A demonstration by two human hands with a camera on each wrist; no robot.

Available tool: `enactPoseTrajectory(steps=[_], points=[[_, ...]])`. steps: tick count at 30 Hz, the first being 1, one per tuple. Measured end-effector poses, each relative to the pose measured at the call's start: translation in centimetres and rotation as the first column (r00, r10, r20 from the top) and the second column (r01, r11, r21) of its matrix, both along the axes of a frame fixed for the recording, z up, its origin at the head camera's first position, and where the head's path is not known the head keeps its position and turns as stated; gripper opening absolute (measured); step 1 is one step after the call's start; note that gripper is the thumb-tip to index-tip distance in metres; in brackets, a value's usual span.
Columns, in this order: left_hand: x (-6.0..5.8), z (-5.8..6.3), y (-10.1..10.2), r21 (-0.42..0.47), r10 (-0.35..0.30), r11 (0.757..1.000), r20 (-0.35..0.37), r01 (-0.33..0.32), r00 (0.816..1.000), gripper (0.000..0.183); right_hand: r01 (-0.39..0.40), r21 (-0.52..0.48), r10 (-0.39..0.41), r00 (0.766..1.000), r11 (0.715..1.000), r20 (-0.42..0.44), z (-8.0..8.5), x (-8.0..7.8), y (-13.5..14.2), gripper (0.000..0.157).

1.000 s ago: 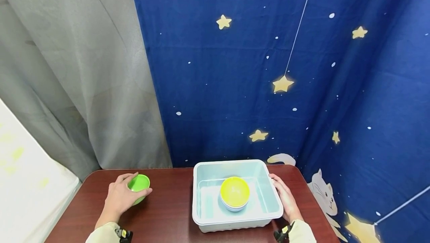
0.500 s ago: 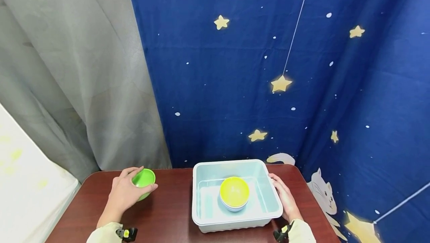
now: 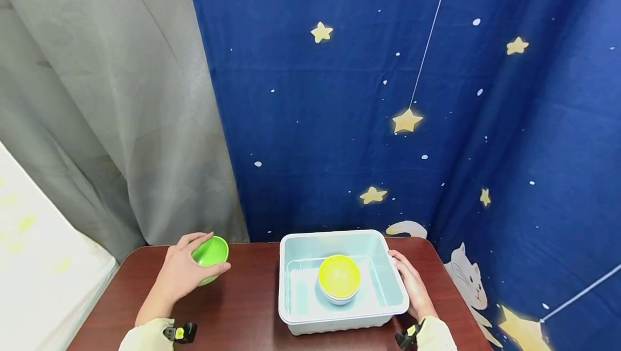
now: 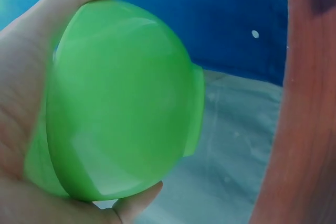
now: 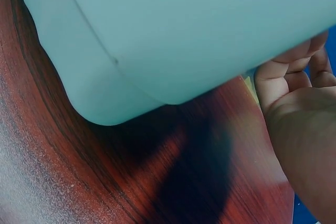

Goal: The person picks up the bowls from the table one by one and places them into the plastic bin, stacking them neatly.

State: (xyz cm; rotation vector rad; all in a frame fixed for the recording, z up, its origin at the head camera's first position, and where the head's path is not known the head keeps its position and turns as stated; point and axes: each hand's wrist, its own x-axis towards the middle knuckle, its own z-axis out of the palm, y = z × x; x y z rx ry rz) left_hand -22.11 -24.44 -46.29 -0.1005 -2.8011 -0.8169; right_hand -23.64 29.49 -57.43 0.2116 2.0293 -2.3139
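A green bowl (image 3: 211, 253) is in my left hand (image 3: 183, 271), pinched between thumb and fingers across its rim. It is tilted, and its rounded underside with a small foot ring fills the left wrist view. My right hand (image 3: 411, 285) grips the right side of a pale blue plastic bin (image 3: 344, 320). In the right wrist view its fingers (image 5: 274, 74) curl at the bin's edge, their tips partly hidden by the wall. Inside the bin sits a yellow bowl (image 3: 339, 276), stacked on a whitish bowl (image 3: 338, 301).
The dark red wooden table (image 3: 247, 297) spans between the left hand and the bin. Behind it hang a grey curtain (image 3: 170, 124) and a blue starry curtain (image 3: 310, 124). A white surface (image 3: 34, 265) lies beyond the table's left edge.
My left hand has moved up and to the right with the green bowl, away from the table's front. The right hand and the bin have stayed in place.
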Motion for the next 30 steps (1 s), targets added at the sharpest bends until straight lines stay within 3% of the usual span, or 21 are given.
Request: enactPoseTrajectory(steps=[6,11,16,30], points=[[0.4,1.3,0.9,0.001,-0.034,0.999,0.001,0.034,0.999,0.098,-0.003,0.008,0.003,1.0,1.0,-0.004,-0.2,0.1,0.0,0.047],[0.4,2.0,2.3,-0.002,-0.057,0.998,-0.04,0.057,0.998,0.097,0.002,0.008,-0.002,1.0,1.0,-0.003,-0.1,0.1,0.0,0.047],[0.1,2.4,3.8,-0.011,-0.074,0.997,-0.067,0.073,0.995,0.098,0.0,-0.002,0.0,1.0,1.0,0.011,0.1,0.0,-0.1,0.049],[-1.1,3.8,7.7,0.025,-0.126,0.992,-0.054,0.127,0.991,0.1,0.004,0.0,-0.004,1.0,1.0,-0.008,0.0,0.0,0.0,0.045]])
